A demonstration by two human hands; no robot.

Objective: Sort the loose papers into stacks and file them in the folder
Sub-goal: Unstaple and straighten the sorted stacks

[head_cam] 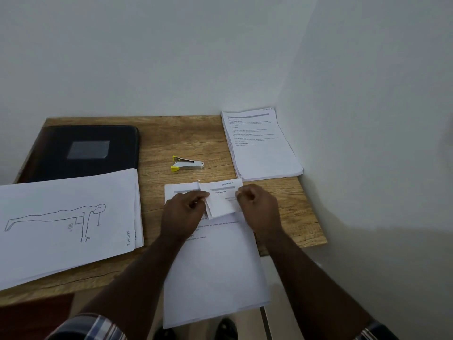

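- Left hand (182, 212) is pinching the folded-over top flap (218, 204) of the white printed sheet stack in the middle of the desk (213, 266), fingertips curled at the fold's left edge.
- Right hand (257, 207) is sitting just beside the flap's right edge, fingers curled into a loose fist; whether it is gripping paper I cannot tell.
- This middle stack is hanging well over the near edge of the light wooden desk (294, 212). Risk: any pull toward the body is likely sliding the whole stack off.
- The flap is creased and skewed. Risk: tugging from both sides is likely tearing the top sheet or setting the crease deeper.
- Small silver stapler with yellow ends (187, 164) is lying just beyond the stack, apart from it. Risk: a forward push of the sheets is nudging it away.
- White stack with a line drawing of a plank-pose figure (68, 217) is lying at left, partly covering the closed black folder (83, 148) and also overhanging the near edge. Risk: lifting the folder is spilling it.
- Third white printed stack (262, 148) is resting at the far right corner against the wall, sheets fanned; a knock is mixing the sorting.
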